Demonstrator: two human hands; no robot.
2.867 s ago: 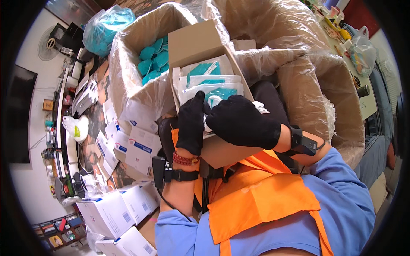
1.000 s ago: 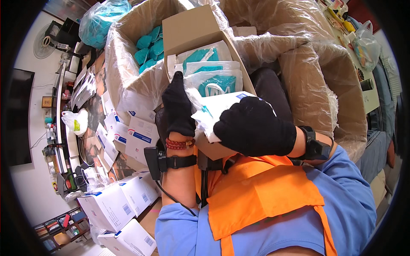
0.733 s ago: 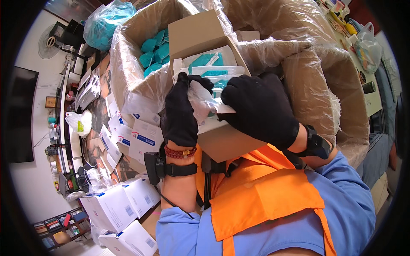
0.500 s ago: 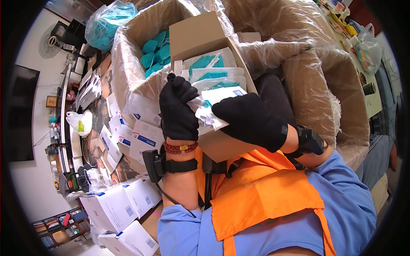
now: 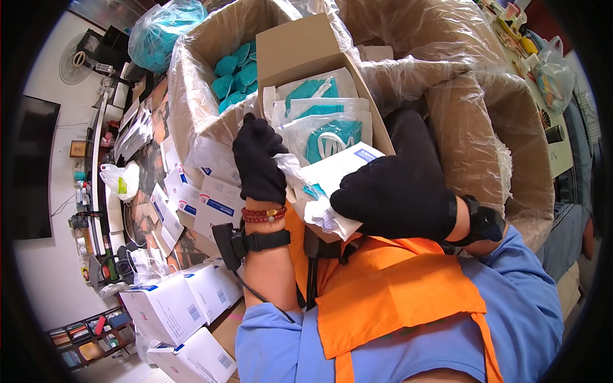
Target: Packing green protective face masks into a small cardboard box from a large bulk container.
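Note:
Both my hands wear black gloves and work over an open brown cardboard box point(image 5: 294, 48). My right hand point(image 5: 402, 185) grips a white pouch with a blue corner point(image 5: 341, 167); a bit of teal shows at the pouch's near end. A crumpled whitish plastic edge point(image 5: 290, 167) runs from that pouch to my left hand point(image 5: 258, 159), whose fingers are closed on it. Below the pouch, a crumpled white flap point(image 5: 331, 216) hangs by my right fingers. Farther in the box, several clear pouches point(image 5: 325, 131) hold teal face masks with white straps.
A plastic-lined carton point(image 5: 191, 83) at the far left holds loose teal masks point(image 5: 235, 75). More lined cartons point(image 5: 460, 115) stand to the right. White printed boxes point(image 5: 169, 309) sit at lower left, with flat white boxes point(image 5: 217, 207) above them. A teal-filled bag point(image 5: 163, 35) lies at the back.
The white pouch and my right hand have come nearer to me and slightly right, uncovering more of the masked pouches behind. My left hand has shifted slightly left, still closed on the plastic.

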